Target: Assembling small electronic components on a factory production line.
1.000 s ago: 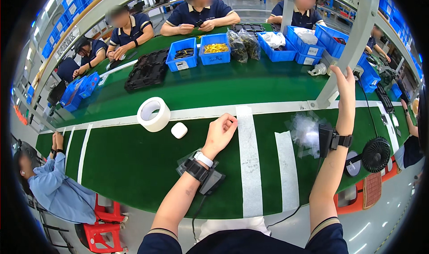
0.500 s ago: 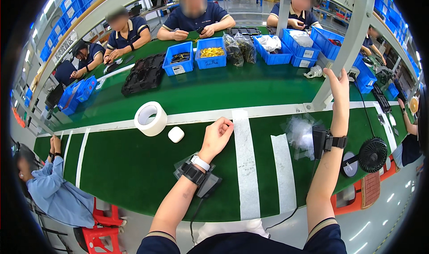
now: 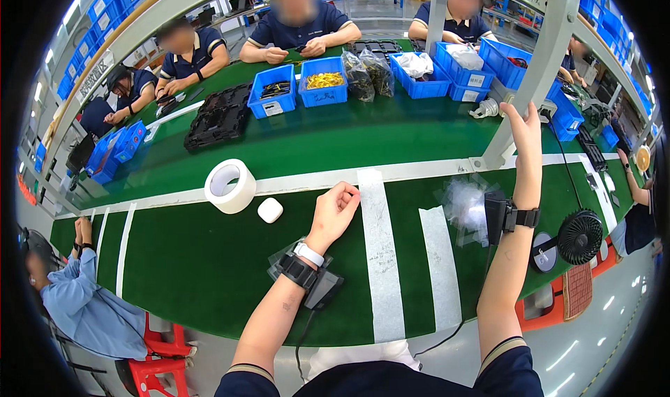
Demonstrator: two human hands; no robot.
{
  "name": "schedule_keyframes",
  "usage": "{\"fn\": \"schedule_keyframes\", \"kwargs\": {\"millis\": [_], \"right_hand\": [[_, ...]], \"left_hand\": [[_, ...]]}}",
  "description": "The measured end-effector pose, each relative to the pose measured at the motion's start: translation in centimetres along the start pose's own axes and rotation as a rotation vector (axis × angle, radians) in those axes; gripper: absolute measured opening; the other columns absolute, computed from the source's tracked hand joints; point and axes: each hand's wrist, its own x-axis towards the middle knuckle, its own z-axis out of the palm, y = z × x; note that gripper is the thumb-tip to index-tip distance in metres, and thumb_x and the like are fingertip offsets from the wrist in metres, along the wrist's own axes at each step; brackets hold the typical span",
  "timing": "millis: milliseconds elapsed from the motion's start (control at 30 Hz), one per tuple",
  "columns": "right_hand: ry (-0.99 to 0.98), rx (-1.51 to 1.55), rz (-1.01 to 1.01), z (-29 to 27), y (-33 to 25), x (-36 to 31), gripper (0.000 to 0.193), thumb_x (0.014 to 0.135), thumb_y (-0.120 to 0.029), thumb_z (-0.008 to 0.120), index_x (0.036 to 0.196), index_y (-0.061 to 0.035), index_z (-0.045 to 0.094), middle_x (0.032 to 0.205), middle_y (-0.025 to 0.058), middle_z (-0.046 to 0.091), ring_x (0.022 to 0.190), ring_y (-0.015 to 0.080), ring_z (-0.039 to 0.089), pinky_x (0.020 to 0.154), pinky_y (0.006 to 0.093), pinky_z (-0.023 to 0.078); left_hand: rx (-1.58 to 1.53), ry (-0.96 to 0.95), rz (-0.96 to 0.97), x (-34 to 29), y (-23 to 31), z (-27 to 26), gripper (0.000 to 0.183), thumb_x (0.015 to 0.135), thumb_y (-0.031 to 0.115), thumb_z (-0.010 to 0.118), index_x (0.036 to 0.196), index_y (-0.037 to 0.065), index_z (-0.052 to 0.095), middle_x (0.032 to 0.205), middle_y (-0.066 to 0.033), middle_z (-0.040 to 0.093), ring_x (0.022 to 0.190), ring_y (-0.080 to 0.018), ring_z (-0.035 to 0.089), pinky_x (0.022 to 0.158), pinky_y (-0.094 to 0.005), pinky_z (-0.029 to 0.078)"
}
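My left hand [image 3: 336, 209] rests above the green work surface with its fingers curled in, and nothing shows in it. Its fingertips are beside a long pale tape strip [image 3: 379, 257]. My right hand [image 3: 525, 137] is raised in front of a grey metal post [image 3: 522, 93], thumb and fingers apart, holding nothing visible. Whether it touches the post I cannot tell. Both wrists carry black strapped devices. Left of my left hand are a roll of white tape [image 3: 242, 190] and a small white rounded case [image 3: 270, 210].
Crumpled clear plastic [image 3: 469, 210] and a black fan [image 3: 581, 237] are near my right forearm. A shorter tape strip [image 3: 441, 271] lies between my arms. Beyond the white divider are a black tray [image 3: 218, 116], a blue bin of yellow parts [image 3: 323, 98], clear bags [image 3: 368, 76] and several co-workers.
The whole view has shifted slightly, while my hands keep their poses. Across the table, the middle person's hands have moved closer together over a small dark item.
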Motion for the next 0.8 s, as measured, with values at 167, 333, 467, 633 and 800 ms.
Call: {"fn": "schedule_keyframes", "kwargs": {"millis": [167,333,467,633,800], "right_hand": [[0.039,-0.085,0.018,0.4,-0.6,-0.6,0.065,0.069,-0.03,0.066,0.12,0.003,0.042,0.106,0.0147,0.055,0.096,0.0204,0.052,0.081,0.0295,0.04],[0.072,-0.031,-0.02,0.3,-0.9,-0.7,0.067,0.069,-0.03,0.066,0.122,0.0044,0.041,0.101,0.0132,0.056,0.091,0.0171,0.053,0.079,0.0269,0.039],[0.056,-0.133,0.002,0.3,-0.2,-0.1,0.07,0.07,-0.03,0.066,0.123,0.0063,0.038,0.103,0.0136,0.056,0.092,0.0173,0.053,0.08,0.027,0.04],[0.061,-0.1,0.039,0.4,0.8,0.6,0.086,0.065,-0.038,0.068,0.129,0.0064,0.032,0.122,0.0214,0.046,0.112,0.0268,0.047,0.091,0.0305,0.036],[0.044,-0.17,0.023,-0.2,1.8,1.3,0.088,0.064,-0.037,0.068,0.13,0.0071,0.029,0.125,0.0217,0.044,0.114,0.0256,0.046,0.093,0.0297,0.035]], "left_hand": [[-0.006,0.01,-0.001,0.1,0.0,0.2,0.006,0.081,0.004,0.056,0.085,0.0,0.055,0.061,0.0029,0.05,0.053,-0.0016,0.044,0.048,-0.0172,0.035],[0.004,0.007,0.019,0.1,0.1,0.1,0.007,0.081,0.005,0.056,0.086,0.0,0.055,0.061,0.0026,0.05,0.053,-0.0017,0.044,0.048,-0.0173,0.035],[-0.005,0.006,-0.008,0.1,0.2,0.2,0.007,0.081,0.005,0.056,0.086,0.0,0.055,0.061,0.0028,0.05,0.053,-0.0016,0.044,0.048,-0.0174,0.035],[-0.008,0.012,-0.008,0.1,0.0,0.0,0.007,0.081,0.005,0.057,0.086,0.0,0.055,0.061,0.0026,0.051,0.053,-0.0018,0.044,0.048,-0.0174,0.036],[-0.012,0.028,0.002,0.1,0.1,0.5,0.007,0.08,0.006,0.057,0.084,0.001,0.056,0.06,0.0011,0.052,0.052,-0.0031,0.045,0.048,-0.0186,0.037]]}}
